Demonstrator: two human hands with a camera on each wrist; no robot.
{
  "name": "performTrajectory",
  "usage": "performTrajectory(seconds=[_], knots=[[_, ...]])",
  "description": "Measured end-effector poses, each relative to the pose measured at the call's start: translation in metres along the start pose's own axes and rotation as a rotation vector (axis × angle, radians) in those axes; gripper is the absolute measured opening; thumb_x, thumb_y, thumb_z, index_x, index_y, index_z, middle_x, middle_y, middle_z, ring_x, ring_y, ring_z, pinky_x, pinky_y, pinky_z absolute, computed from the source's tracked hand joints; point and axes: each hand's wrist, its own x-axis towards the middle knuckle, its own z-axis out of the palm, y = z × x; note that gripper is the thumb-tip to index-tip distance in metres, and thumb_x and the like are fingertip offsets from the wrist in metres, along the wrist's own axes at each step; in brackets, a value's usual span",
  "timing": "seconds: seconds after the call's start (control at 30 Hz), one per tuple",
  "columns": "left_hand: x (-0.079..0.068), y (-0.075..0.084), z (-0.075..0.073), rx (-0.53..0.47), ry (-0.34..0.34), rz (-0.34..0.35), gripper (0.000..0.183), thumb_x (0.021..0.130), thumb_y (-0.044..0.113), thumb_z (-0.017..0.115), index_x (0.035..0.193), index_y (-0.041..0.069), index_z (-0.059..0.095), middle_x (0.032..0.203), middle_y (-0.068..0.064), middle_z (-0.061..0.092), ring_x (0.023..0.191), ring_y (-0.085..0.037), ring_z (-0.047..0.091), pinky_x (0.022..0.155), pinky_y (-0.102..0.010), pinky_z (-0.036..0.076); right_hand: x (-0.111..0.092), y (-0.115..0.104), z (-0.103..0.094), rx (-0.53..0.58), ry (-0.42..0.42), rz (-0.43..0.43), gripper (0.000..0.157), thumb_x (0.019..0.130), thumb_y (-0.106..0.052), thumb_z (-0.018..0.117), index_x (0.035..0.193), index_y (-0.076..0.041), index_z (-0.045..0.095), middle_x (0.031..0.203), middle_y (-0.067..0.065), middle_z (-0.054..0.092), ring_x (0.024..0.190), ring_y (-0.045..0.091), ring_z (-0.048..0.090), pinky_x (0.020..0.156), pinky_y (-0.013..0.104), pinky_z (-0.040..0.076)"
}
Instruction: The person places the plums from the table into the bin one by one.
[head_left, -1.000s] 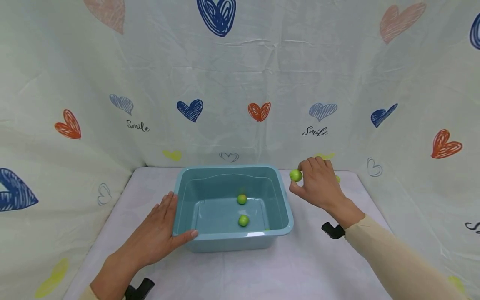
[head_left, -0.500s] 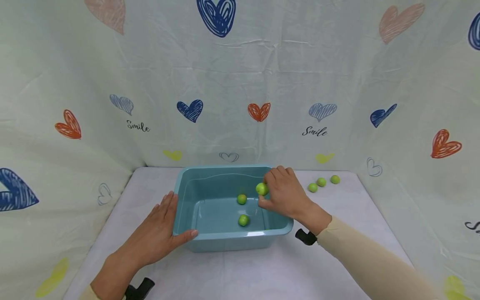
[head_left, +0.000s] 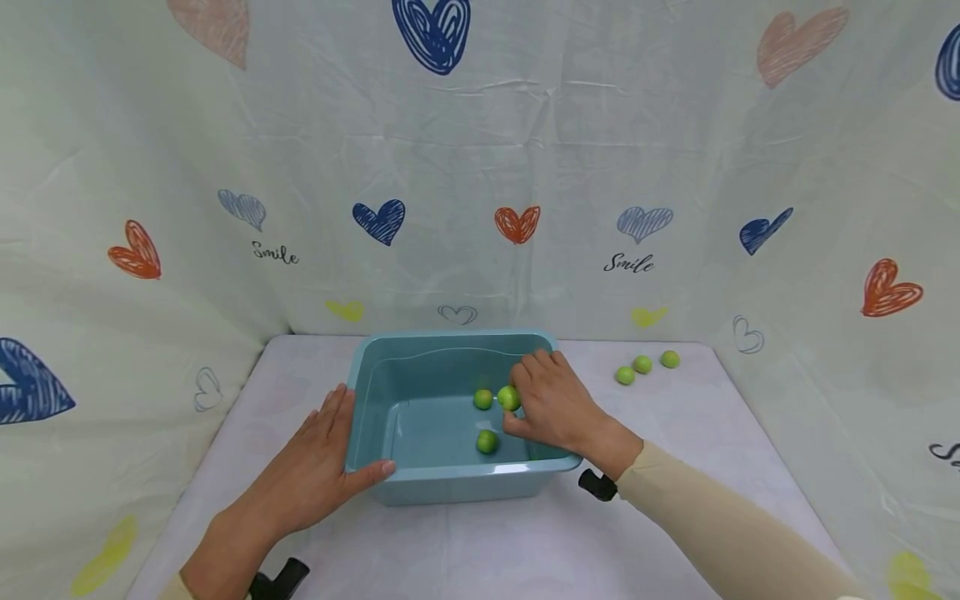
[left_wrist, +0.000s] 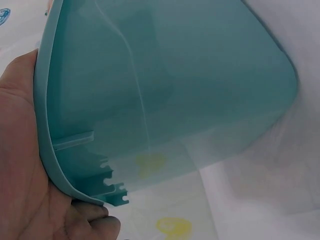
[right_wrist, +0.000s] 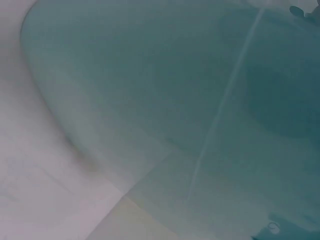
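Note:
A light blue plastic basin [head_left: 461,486] stands on the white-covered table. My left hand [head_left: 311,462] lies along its left rim, fingers straight and thumb over the front corner; the left wrist view shows the palm [left_wrist: 20,150] against the rim. Inside the basin, my right hand [head_left: 555,404] pinches a small green lime [head_left: 509,398] between thumb and fingers. Two more limes rest on the basin floor, a farther lime [head_left: 483,399] and a nearer lime [head_left: 487,442]. The right wrist view shows the basin's outer wall [right_wrist: 150,90], with the hand out of sight.
Three limes sit at the table's back right: a left one [head_left: 625,375], a middle one [head_left: 642,364] and a right one [head_left: 671,359]. A curtain printed with hearts [head_left: 517,225] hangs behind and beside the table [head_left: 637,533].
My right hand has carried the lime leftward from beside the basin, over its right rim and down inside. The three limes at back right have come into full view. My left hand has stayed put.

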Motion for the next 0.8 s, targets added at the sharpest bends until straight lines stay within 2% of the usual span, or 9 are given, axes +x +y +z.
performTrajectory(seconds=[0.3,0.47,0.8], knots=[[-0.0006,0.0005,0.0002,-0.001,0.002,0.000,0.123,0.092,0.078,0.061,0.165,-0.008,0.013,0.172,-0.030,0.017,0.155,-0.054,0.026,0.122,-0.072,0.028,0.0008,-0.0007,0.0021,-0.052,-0.019,-0.021,0.030,0.084,-0.041,0.068,0.086,-0.013,0.056,0.080,0.001,0.051,0.077,0.020,0.044,0.071,0.034,0.033],[-0.0014,0.0007,0.0005,0.003,0.004,0.002,0.124,0.091,0.081,0.058,0.165,-0.009,0.013,0.172,-0.030,0.018,0.155,-0.054,0.027,0.121,-0.071,0.029,0.0007,-0.0006,0.0031,-0.063,-0.017,-0.032,0.031,0.084,-0.042,0.069,0.084,-0.014,0.055,0.080,0.001,0.052,0.077,0.020,0.045,0.070,0.033,0.033],[-0.0003,-0.0007,0.0001,0.014,-0.004,-0.008,0.126,0.090,0.084,0.055,0.165,-0.009,0.014,0.172,-0.030,0.016,0.157,-0.053,0.024,0.123,-0.071,0.025,0.0004,-0.0019,0.0024,-0.069,-0.027,-0.034,0.032,0.084,-0.042,0.069,0.082,-0.015,0.053,0.078,0.000,0.049,0.076,0.020,0.044,0.070,0.033,0.032]])
